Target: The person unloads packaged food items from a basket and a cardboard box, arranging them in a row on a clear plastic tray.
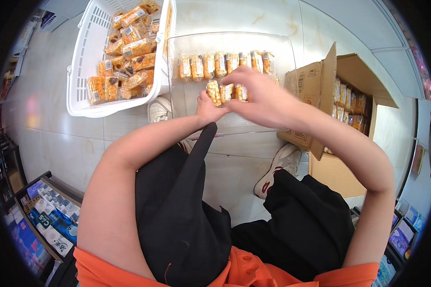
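My left hand (209, 109) is closed on a wrapped snack bar (213, 93), a yellow-orange, lumpy piece in clear film, at the left end of a front row. My right hand (263, 98), slightly blurred, arches over that row with thumb and fingers apart. More wrapped bars (241, 93) show in the gap between them; whether the fingertips touch any is unclear. Behind both hands, a second row of bars (220, 64) stands side by side in a clear plastic box (196, 112). My right hand covers part of the front row.
A white slatted basket (75, 91) heaped with wrapped bars stands at the far left. To the right, a cardboard carton (304, 91) with raised flaps holds more bars. My shoes (277, 167) rest on the tiled floor. Shelves with packaged goods (50, 220) line the left edge.
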The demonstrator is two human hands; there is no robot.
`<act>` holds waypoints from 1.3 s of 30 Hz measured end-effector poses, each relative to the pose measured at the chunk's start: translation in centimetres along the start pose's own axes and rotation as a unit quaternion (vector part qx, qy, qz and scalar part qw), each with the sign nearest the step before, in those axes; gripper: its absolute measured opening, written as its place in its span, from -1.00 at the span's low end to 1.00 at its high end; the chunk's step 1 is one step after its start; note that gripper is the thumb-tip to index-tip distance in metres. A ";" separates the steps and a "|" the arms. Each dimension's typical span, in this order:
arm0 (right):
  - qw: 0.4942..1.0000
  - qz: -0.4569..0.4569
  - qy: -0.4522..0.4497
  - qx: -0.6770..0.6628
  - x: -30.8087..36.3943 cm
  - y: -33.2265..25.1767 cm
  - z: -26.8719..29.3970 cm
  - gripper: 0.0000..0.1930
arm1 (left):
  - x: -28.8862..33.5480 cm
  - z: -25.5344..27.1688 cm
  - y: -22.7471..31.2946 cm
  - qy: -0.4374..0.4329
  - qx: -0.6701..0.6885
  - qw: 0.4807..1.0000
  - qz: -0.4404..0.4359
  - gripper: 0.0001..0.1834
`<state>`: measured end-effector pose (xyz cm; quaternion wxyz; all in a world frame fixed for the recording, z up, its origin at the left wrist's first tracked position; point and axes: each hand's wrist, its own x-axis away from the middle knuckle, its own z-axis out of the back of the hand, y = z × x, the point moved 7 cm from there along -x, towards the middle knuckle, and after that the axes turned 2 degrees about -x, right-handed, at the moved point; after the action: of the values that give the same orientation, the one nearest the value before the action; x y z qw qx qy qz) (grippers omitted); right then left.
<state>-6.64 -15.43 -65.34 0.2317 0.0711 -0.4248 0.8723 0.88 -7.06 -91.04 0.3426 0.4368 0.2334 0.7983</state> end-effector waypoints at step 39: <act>0.918 -0.388 0.085 0.013 18.2 23.3 1.4 -0.33 | -0.2 2.4 5.0 0.002 -0.178 0.977 0.114 0.26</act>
<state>-33.66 -22.64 -75.17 0.5859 0.1591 -0.3312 0.7223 1.33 -10.25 -86.55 0.3209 0.3906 0.0367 0.8621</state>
